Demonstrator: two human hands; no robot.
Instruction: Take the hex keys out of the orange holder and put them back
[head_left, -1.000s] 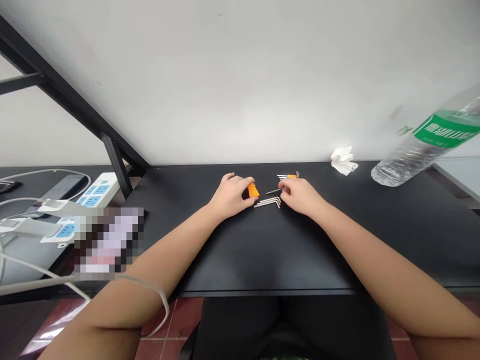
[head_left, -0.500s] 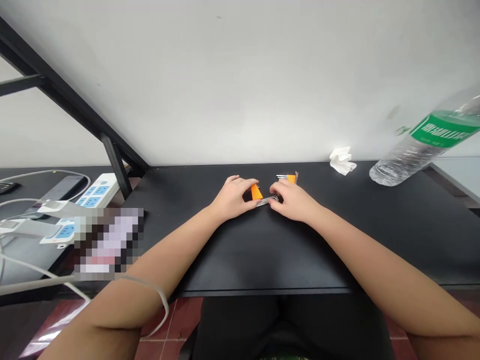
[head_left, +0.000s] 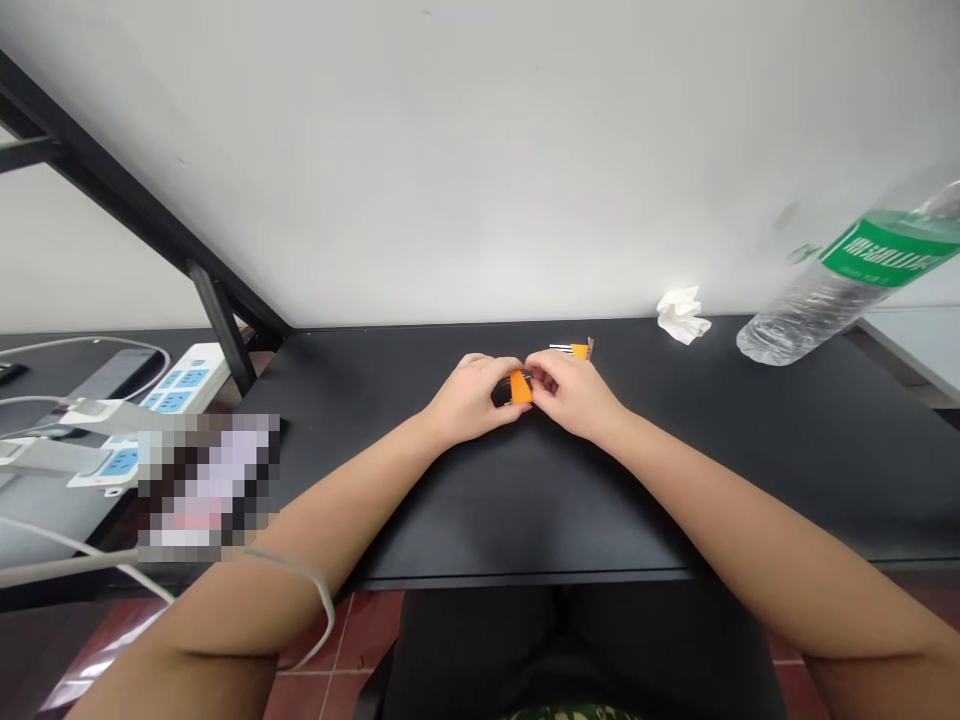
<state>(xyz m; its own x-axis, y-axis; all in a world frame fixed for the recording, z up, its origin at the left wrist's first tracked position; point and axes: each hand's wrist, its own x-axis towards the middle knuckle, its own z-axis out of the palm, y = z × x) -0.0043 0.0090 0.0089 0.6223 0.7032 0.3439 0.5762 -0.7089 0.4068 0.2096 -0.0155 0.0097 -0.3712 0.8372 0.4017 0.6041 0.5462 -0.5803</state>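
Observation:
Both my hands meet at the middle of the black table (head_left: 525, 500). My left hand (head_left: 471, 398) is closed on a small orange hex-key holder (head_left: 520, 385). My right hand (head_left: 571, 393) is closed in a pinch against the holder's right side, on a thin metal hex key that its fingers mostly hide. Just behind my right hand lies a second orange holder with hex keys (head_left: 576, 350) in it.
A crumpled white tissue (head_left: 681, 314) lies at the back of the table. A clear water bottle with a green label (head_left: 847, 285) stands at the right. White power strips (head_left: 176, 388) and cables lie left, beyond a black frame leg (head_left: 217, 330).
My right hand picked up a hex key from the loose ones on the table and moved left to the orange holder. The loose keys are no longer visible on the table.

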